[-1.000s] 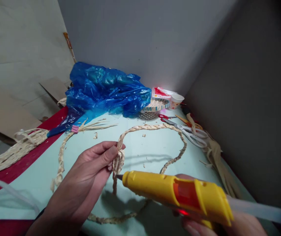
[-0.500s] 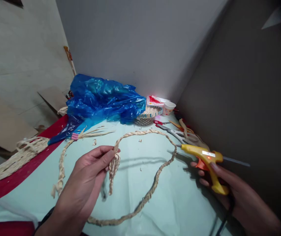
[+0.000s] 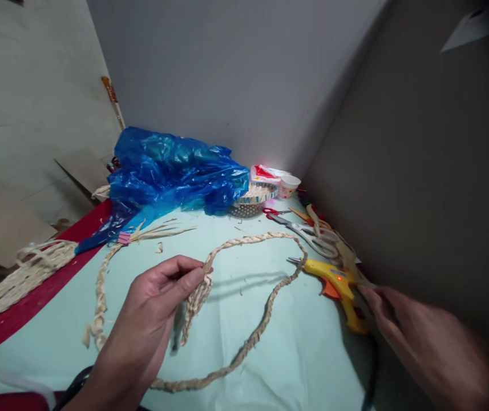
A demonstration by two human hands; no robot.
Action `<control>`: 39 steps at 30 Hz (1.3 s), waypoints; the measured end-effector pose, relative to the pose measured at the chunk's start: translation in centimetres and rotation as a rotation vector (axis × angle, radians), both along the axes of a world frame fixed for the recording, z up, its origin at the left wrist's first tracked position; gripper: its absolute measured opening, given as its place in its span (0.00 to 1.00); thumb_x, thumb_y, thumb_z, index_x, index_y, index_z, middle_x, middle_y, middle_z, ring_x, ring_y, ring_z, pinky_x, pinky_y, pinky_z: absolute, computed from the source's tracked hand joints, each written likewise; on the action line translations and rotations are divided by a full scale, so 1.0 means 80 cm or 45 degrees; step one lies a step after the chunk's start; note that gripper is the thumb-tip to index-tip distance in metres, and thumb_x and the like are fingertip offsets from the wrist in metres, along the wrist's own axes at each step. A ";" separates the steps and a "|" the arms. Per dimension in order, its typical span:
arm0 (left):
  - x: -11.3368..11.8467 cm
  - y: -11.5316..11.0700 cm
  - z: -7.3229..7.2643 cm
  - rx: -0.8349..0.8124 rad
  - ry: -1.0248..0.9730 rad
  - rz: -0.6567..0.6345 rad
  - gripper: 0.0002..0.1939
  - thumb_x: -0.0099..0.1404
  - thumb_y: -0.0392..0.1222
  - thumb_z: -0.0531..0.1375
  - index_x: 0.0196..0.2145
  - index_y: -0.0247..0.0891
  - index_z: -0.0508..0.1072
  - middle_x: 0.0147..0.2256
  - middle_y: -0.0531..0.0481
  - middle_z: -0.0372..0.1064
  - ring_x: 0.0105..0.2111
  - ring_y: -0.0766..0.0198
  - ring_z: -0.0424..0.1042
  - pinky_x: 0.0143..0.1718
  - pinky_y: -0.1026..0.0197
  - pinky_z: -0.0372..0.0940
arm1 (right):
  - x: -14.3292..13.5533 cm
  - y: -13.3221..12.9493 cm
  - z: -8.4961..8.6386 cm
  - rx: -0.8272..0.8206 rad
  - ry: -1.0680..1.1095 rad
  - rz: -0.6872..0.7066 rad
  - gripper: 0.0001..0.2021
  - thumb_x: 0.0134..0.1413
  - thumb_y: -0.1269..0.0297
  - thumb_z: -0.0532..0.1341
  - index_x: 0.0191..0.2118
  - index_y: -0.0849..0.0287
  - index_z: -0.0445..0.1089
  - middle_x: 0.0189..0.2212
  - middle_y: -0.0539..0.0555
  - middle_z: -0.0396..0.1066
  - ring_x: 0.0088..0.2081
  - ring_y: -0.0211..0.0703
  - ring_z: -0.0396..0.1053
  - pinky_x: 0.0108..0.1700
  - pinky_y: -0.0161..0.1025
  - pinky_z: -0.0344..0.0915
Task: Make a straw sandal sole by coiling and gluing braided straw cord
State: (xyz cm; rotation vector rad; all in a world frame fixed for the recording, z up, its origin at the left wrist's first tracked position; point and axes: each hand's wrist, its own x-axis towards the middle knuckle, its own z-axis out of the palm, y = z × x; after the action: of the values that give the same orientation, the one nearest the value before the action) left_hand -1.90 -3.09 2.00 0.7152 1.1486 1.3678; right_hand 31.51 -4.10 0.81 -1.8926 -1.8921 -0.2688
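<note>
My left hand (image 3: 154,305) pinches a thin braided straw cord between thumb and fingers. Below the fingertips hangs its small folded, coiled end (image 3: 197,299). From there the braid (image 3: 250,342) loops across the table and back toward my left forearm. The yellow hot glue gun (image 3: 334,274), with an orange trigger and a lit red light, has its nozzle by the loop's right bend. My right hand (image 3: 415,334), slightly blurred, is at the gun's rear, off the trigger, its fingers closed where the glue stick sticks out. Part of its grip is hidden.
A crumpled blue plastic bag (image 3: 176,171) lies at the back beside a woven basket (image 3: 257,194) and a paper cup (image 3: 289,185). Scissors (image 3: 302,231) lie at right. A pink clip (image 3: 124,238) holds braid strands. A woven straw piece (image 3: 25,279) rests at left.
The glue gun has moved left and lower toward the table. My right hand has shifted from its handle and trigger to its rear. My left hand keeps its pinch on the braid.
</note>
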 end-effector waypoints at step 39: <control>0.016 -0.003 0.000 -0.056 0.067 0.126 0.08 0.53 0.38 0.75 0.29 0.37 0.81 0.25 0.52 0.78 0.25 0.68 0.74 0.28 0.73 0.69 | -0.206 0.032 0.004 0.334 0.400 0.930 0.06 0.67 0.72 0.61 0.41 0.64 0.76 0.31 0.54 0.76 0.33 0.45 0.67 0.41 0.47 0.57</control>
State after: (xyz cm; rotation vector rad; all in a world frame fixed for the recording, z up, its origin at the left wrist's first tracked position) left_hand -0.66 -3.36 1.99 0.6743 1.2663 1.4089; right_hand 15.04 -1.55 1.10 -0.9218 -2.0520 0.0194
